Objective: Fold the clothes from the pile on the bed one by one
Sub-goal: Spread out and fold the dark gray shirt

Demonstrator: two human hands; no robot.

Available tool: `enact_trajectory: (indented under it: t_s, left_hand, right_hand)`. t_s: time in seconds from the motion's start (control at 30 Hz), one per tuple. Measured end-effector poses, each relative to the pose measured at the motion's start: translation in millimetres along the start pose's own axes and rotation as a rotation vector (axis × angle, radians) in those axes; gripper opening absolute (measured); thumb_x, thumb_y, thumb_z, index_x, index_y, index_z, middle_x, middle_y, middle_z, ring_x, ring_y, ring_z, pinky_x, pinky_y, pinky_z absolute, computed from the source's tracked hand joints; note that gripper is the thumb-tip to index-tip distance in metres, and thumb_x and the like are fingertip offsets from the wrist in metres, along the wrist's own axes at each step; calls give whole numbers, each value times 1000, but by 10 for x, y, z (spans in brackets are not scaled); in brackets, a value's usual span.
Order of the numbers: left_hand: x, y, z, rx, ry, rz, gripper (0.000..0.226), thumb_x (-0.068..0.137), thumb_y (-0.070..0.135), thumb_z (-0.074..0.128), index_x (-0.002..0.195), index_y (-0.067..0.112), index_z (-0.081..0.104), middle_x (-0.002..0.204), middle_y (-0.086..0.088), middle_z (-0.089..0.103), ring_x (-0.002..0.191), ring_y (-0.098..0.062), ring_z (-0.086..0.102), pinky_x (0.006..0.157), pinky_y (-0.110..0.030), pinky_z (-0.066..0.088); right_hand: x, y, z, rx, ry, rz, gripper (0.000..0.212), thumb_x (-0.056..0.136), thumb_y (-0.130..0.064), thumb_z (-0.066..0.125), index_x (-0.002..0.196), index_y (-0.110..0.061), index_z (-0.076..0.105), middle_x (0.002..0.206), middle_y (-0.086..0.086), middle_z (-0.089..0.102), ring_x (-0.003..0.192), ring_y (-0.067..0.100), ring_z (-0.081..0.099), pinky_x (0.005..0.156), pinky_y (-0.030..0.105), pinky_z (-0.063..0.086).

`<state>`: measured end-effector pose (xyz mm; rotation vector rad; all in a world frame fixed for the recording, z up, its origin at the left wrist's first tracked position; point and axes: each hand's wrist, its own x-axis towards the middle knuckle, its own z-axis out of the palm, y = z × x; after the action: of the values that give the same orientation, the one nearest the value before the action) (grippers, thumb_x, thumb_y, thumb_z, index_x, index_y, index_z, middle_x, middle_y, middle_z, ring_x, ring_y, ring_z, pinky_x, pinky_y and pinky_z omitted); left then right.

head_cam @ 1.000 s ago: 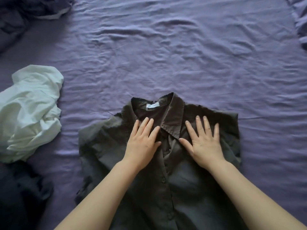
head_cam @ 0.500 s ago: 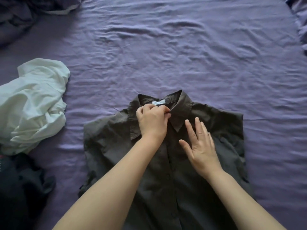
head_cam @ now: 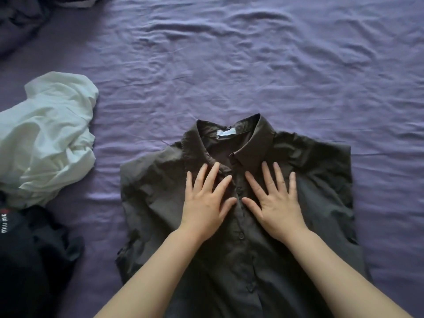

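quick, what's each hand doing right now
Left hand: open, fingers spread flat on the dark grey collared button-up shirt, holding nothing.
Right hand: open, flat on the same shirt, holding nothing.

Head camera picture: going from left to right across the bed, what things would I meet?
White garment → dark collared shirt → left hand flat on it → right hand flat on it → bare purple sheet.

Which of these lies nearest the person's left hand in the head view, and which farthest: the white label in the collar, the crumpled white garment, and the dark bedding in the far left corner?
From the left hand, nearest first:
1. White label, just beyond the fingertips, inside the shirt collar.
2. Crumpled white garment, off to the left on the purple sheet.
3. Dark bedding, far away in the upper left corner.
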<state>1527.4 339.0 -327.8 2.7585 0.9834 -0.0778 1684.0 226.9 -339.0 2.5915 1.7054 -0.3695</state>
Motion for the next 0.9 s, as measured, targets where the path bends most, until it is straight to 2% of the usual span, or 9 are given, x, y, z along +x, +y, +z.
enact_trajectory:
  t_s: [0.13,0.23,0.3,0.4,0.57,0.63,0.73,0.83,0.9]
  left_hand:
    - [-95,-109,75,142,-124,15,65,90,65,24,146,32,31,155,-5,28,140,-34,31,110,-56,15]
    - [-95,-32,-13,106,-110,-31,61,87,61,39,141,33,41,153,-9,33,137,-36,34,109,-60,25]
    - [-104,45,-53,2,-36,35,54,81,44,62,134,36,51,151,-14,34,136,-37,33,105,-59,32]
    - [-169,98,-47,-54,-36,204,50,74,20,74,117,42,62,148,-13,39,136,-38,33,103,-57,35]
    - [-116,11,-136,-95,53,52,26,60,20,87,79,24,70,115,-14,63,118,-41,54,87,-51,51]
    - [-11,-56,-193,-86,124,68,24,59,22,87,76,24,71,110,-13,63,116,-36,50,82,-46,51]
    - [197,-119,-284,-60,189,166,12,60,31,79,71,30,72,98,-6,61,106,-27,39,76,-38,47]
    - [413,-106,-440,15,118,252,9,62,40,69,66,32,72,105,0,61,115,-29,42,91,-38,33]
    - [504,-77,-503,87,-71,316,11,74,41,67,81,34,74,123,4,56,133,-29,33,110,-42,18]
  right_hand:
    - [31,19,36,-53,-31,-5,63,92,-64,10,143,-32,29,146,15,39,139,34,23,108,60,10]
    - [-4,-26,-70,-14,-27,8,59,88,-57,27,137,-29,45,142,17,45,134,38,35,106,61,23]
    - [-88,-50,-121,38,-13,-11,55,86,-50,33,131,-26,54,137,18,49,130,39,42,101,61,32]
    - [-267,-38,-125,85,-33,-52,53,85,-48,35,128,-26,57,137,17,50,129,37,44,101,57,34]
    - [-288,-61,-176,167,9,-15,41,83,-43,46,115,-27,66,127,17,58,121,37,52,98,56,39]
    - [-187,-101,-224,285,125,34,30,79,-33,58,104,-23,72,114,14,65,110,36,59,93,55,43]
    - [-37,-166,-250,375,205,31,25,75,-28,63,98,-23,73,93,4,66,89,30,61,78,42,47]
    - [60,-224,-220,390,190,21,16,74,-24,71,89,-24,74,84,1,64,81,30,58,71,36,41]
    - [94,-249,-196,395,163,46,10,74,-21,75,84,-23,73,82,0,64,82,30,57,71,35,36]
